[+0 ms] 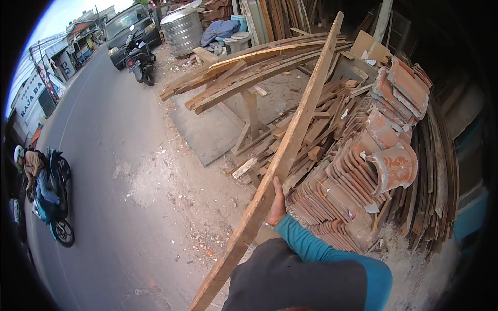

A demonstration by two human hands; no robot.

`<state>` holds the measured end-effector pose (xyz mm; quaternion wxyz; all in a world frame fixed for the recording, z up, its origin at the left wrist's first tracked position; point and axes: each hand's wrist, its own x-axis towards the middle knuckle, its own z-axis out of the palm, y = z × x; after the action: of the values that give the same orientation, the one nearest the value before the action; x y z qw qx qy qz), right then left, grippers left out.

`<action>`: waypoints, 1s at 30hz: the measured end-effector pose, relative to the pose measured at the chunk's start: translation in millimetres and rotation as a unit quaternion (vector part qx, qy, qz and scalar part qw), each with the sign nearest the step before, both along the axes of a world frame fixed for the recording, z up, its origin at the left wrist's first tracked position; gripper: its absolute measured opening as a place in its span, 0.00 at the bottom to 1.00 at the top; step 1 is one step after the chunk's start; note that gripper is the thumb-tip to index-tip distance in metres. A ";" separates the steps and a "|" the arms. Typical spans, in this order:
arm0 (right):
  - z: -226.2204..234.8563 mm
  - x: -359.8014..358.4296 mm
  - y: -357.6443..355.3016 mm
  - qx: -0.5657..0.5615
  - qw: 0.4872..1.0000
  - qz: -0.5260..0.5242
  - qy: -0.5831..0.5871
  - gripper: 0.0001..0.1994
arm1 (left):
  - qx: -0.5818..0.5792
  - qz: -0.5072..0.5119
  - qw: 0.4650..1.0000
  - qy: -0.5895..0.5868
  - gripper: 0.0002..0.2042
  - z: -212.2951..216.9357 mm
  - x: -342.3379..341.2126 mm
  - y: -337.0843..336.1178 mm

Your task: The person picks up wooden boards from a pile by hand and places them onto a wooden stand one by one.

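A long, squared wooden beam (259, 210) slants across the view from the lower edge up to the top right, held off the ground. My right hand (277, 206), at the end of a teal sleeve, grips it near its middle. The thumb lies along the beam's right side, and most of the fingers are hidden behind the wood. My left hand is out of view. Past the beam, more long planks (244, 78) rest on a wooden trestle (251, 111).
Stacked clay roof tiles (337, 192) and a pile of loose timber offcuts (311, 135) lie to the right. A road (104, 155) runs along the left, with a motorcycle rider (44, 179), a parked scooter (139, 59) and a dark car (132, 31). A metal tank (181, 31) stands at the back.
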<state>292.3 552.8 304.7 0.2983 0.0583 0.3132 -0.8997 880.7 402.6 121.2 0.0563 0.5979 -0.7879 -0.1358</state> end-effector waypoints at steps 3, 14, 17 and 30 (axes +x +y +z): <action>1.1 -42.7 -26.2 0.032 0.999 0.009 -0.017 0.29 | 0.077 -0.006 0.995 -0.070 0.13 4.5 -25.9 -33.5; 18.6 -157.8 -108.9 0.025 0.999 -0.003 -0.024 0.28 | 0.075 -0.009 0.990 -0.123 0.14 44.8 -120.0 -130.1; 17.6 -188.6 -137.1 0.016 1.000 -0.008 -0.026 0.29 | 0.081 -0.007 0.987 -0.138 0.15 43.1 -152.5 -169.6; 94.4 -374.1 -321.2 0.037 0.993 -0.074 0.085 0.31 | 0.073 -0.106 0.992 0.015 0.12 22.2 -386.1 -394.5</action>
<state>-81.8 231.6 399.1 0.2011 0.0156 0.3655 -0.9087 494.6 8.2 143.3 0.0091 0.5112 -0.8341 -0.2072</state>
